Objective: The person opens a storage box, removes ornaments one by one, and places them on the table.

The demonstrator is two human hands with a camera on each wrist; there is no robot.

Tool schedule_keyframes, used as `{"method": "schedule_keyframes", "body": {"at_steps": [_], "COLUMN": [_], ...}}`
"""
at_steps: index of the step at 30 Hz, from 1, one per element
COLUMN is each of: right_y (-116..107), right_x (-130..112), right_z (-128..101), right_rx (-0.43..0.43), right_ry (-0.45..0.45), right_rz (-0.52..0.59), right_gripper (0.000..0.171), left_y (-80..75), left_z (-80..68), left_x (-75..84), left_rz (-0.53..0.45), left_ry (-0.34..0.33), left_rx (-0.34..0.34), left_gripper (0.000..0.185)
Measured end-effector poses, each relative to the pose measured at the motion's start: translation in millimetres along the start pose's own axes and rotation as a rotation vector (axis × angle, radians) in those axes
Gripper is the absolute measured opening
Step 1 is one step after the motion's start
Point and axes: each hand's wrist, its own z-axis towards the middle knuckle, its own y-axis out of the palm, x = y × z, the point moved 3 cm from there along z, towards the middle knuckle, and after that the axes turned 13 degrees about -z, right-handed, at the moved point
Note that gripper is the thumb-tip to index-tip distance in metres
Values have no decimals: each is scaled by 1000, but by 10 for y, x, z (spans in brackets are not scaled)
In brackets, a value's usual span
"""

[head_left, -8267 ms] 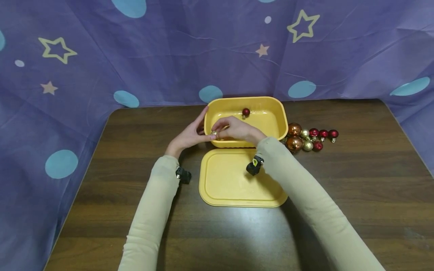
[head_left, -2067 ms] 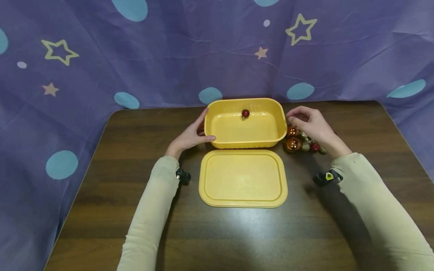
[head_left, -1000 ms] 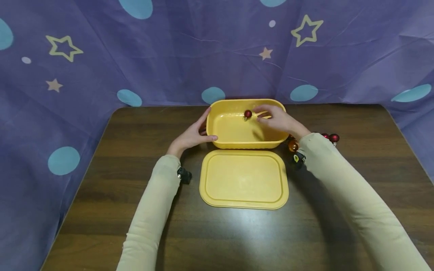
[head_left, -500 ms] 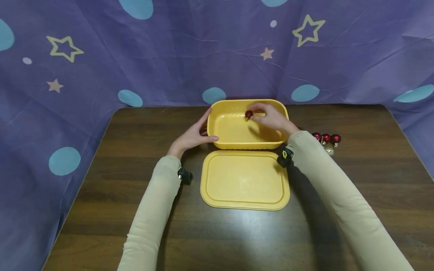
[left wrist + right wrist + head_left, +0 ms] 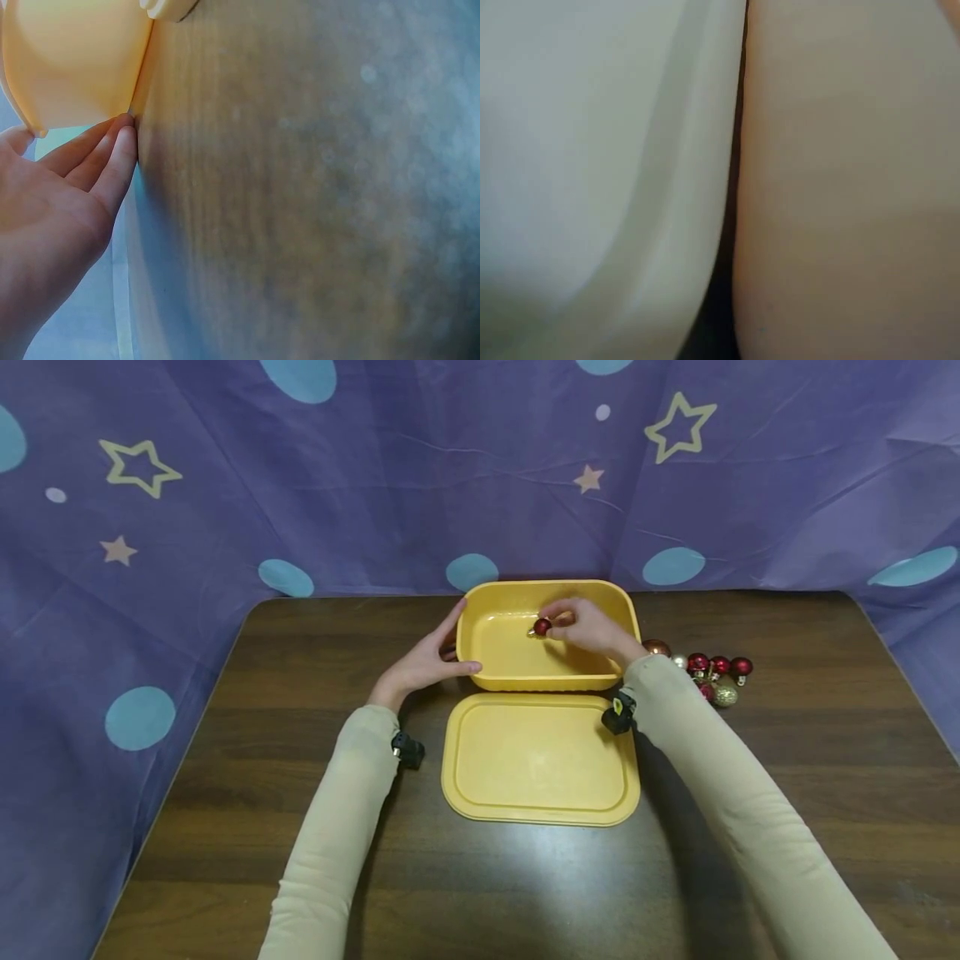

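A person's right hand (image 5: pixel 592 631) pinches a small red bauble (image 5: pixel 542 627) at its fingertips inside an open yellow tub (image 5: pixel 487 672) on a dark wood counter (image 5: pixel 300 693), while the left hand (image 5: pixel 420 664), fingers straight, rests against the tub's left wall with the thumb over its rim. The bauble sits at the left tip of the right hand, over the far middle of the tub's floor; whether it is lifted clear or touching the bottom cannot be told. The grip is a light one on a round, glossy thing, so it may well slip and roll across the tub. The right sleeve (image 5: pixel 675 718) passes just beside the cluster of baubles (image 5: pixel 708 672) lying right of the tub (red, gold and copper), and a careless sweep could scatter them. The tub's lid (image 5: pixel 540 760) lies flat in front, just beside it.
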Motion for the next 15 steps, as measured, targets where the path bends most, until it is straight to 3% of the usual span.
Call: {"method": "schedule_keyframes", "body": {"at_steps": [15], "right_y": [40], "right_x": [-57], "right_z": [-51], "right_rx": [-6], "right_ry": [-18], "right_rz": [-47], "right_gripper": [28], "left_y": [1], "left_z": [-8], "left_x": [5], "left_rz": [2], "left_ry": [3], "left_rx": [-3], "left_gripper": [102]}}
